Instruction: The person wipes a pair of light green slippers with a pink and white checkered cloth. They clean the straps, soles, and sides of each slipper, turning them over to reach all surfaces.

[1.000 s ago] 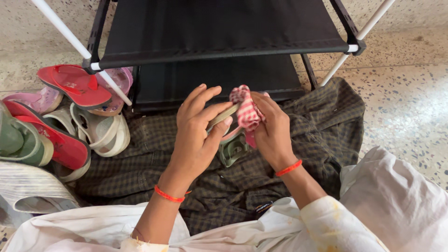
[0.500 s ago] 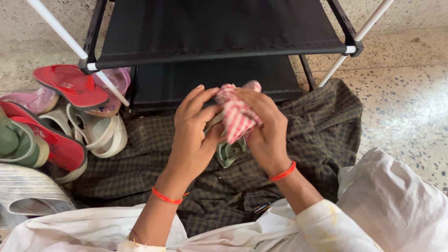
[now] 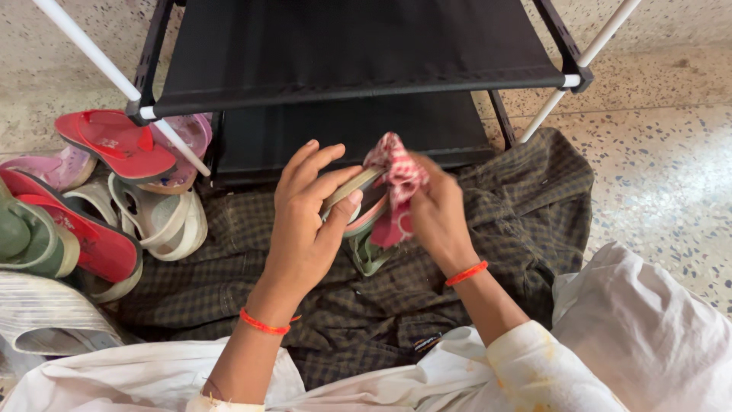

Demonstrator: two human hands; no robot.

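The left hand (image 3: 305, 221) holds a sandal (image 3: 358, 200) steady in a firm grip while the right hand (image 3: 435, 217), at 3 o'clock, presses a bunched red checked cloth (image 3: 393, 179) against it.

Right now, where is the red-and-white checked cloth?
Head view, centre: the red-and-white checked cloth is bunched in the right hand, pressed on the sandal held by the left hand.

Two bare hands: left hand (image 3: 305, 229), right hand (image 3: 438, 217). One red-and-white checked cloth (image 3: 396, 172). One pale green strapped sandal (image 3: 358, 206) in hands. One black fabric two-shelf rack (image 3: 343, 46). One dark checked garment (image 3: 518, 214) on floor. Two red flat flip-flops (image 3: 114, 141) (image 3: 84, 233). Two orange thread wristbands (image 3: 263, 324) (image 3: 467, 273).
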